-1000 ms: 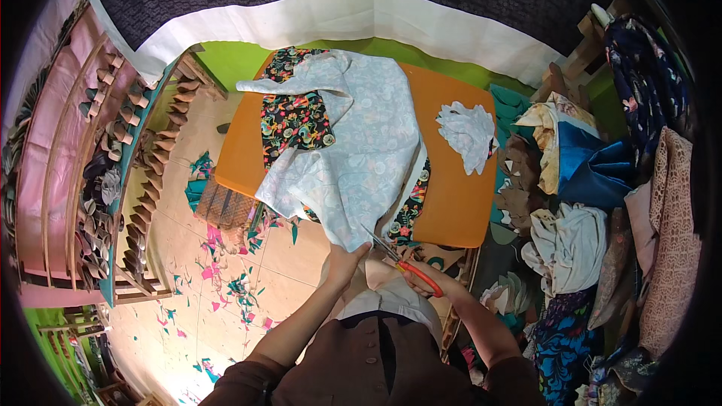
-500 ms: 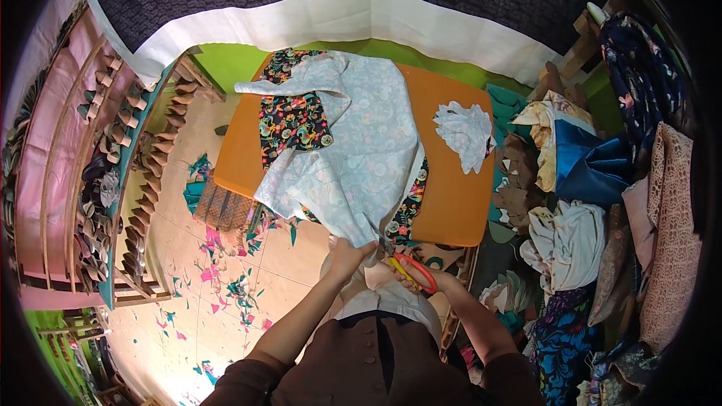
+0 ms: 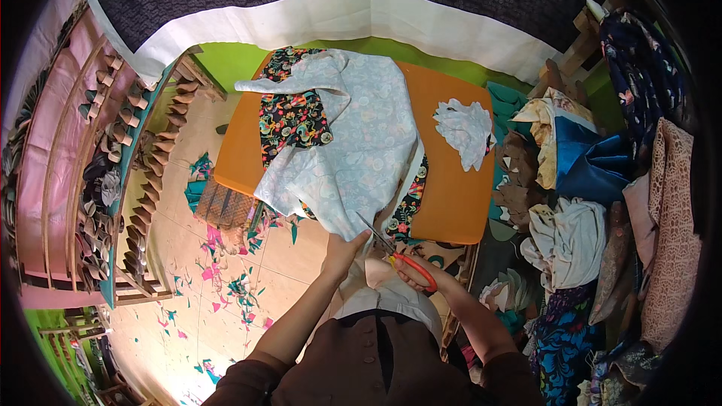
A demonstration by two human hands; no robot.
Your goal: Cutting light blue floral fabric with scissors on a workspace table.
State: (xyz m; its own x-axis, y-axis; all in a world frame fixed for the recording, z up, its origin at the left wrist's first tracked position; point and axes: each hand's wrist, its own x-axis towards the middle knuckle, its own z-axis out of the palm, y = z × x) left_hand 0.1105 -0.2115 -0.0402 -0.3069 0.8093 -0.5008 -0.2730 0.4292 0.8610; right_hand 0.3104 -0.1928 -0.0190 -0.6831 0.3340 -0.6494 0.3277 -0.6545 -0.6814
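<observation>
Several white cut pieces (image 3: 462,134) near right edge of orange tabletop (image 3: 453,207); colored scraps (image 3: 241,289) on floor (image 3: 289,259) off near-left corner. Wooden rack (image 3: 118,218) holds rows of shoe forms (image 3: 153,180). Pale-backed floral cloth (image 3: 365,135) overhangs near edge; left hand (image 3: 342,257) pinches its hanging end, right hand (image 3: 412,274) grips red-handled scissors (image 3: 402,257), blades across cloth.

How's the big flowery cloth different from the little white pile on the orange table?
The big cloth covers much of the orange table; the white pile takes just a small spot. The left hand grips the big cloth's near edge; no hand touches the white pile. The big cloth shows black flowery parts; the white pile is mostly pale, with a wavy edge. Both lie on the orange table.
</observation>
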